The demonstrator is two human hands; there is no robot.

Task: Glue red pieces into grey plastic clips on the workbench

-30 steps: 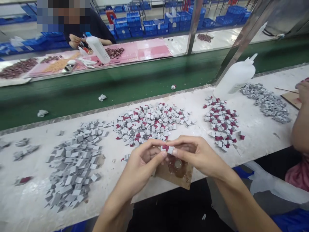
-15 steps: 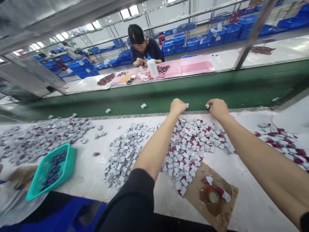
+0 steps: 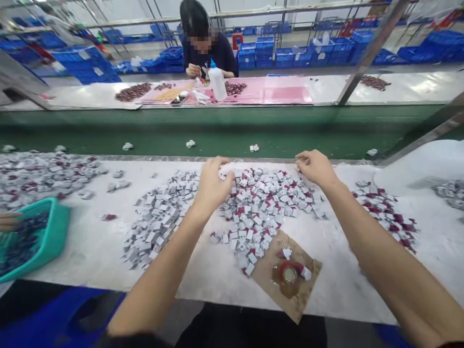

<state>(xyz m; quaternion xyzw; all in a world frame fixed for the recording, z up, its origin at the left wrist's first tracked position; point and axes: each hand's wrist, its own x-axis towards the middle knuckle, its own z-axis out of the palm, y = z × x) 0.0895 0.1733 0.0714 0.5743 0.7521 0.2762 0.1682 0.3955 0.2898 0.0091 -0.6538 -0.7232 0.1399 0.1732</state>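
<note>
My left hand [image 3: 214, 186] hovers over the near table between two heaps, thumb and fingers apart, with nothing visible in it. To the right, my right hand [image 3: 314, 166] is at the edge of the green belt [image 3: 217, 125], fingers bent and parted, also holding nothing that I can see. Between and beyond them a small white and dark red piece [image 3: 254, 148] lies on the belt. Below my hands spreads a heap of small white and dark red blocks [image 3: 253, 208]. A heap of plain greyish-white blocks [image 3: 159, 212] lies to its left.
A brown cardboard piece [image 3: 308, 295] with a wet patch and a round disc lies near the front edge. At left, another person's hand [image 3: 9, 221] reaches into a teal basket [image 3: 60, 232]. Across the belt, a person [image 3: 208, 53] works behind a white bottle [image 3: 217, 84].
Both hands held small pieces over the belt; now they look free of them. My left hand has drawn back over the heaps. A piece now lies on the belt, and the view has turned.
</note>
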